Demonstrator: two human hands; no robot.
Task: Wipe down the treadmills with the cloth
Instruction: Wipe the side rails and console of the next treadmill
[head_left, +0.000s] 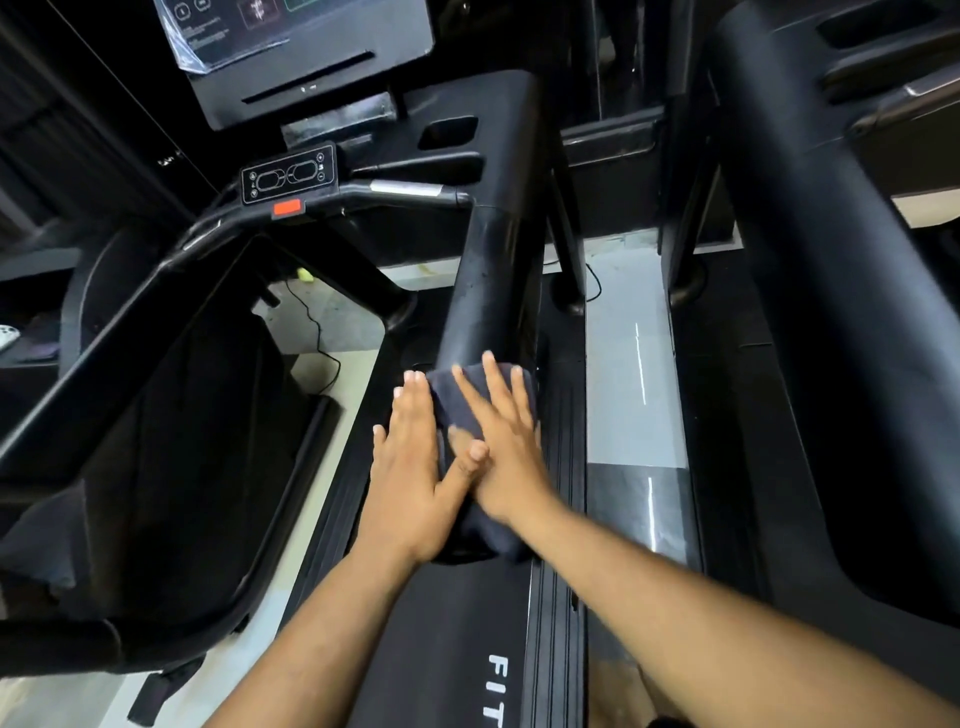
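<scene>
Dark cloth draped over rear end of treadmill side handrail, just above side rail of deck. Left hand and right hand lie flat on cloth, fingers straight, pressing not clutching; flat palms spread pressure, likely for wide wiping contact. Left thumb overlaps right hand. Console further forward, well apart.

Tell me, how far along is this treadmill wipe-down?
Hard to call anything finished. In hand: both the left hand and right hand press the dark cloth flat on the lower end of this treadmill's side arm. Left, by appearances: dull smudges higher up that arm, and the neighbouring treadmill untouched right now.
</scene>
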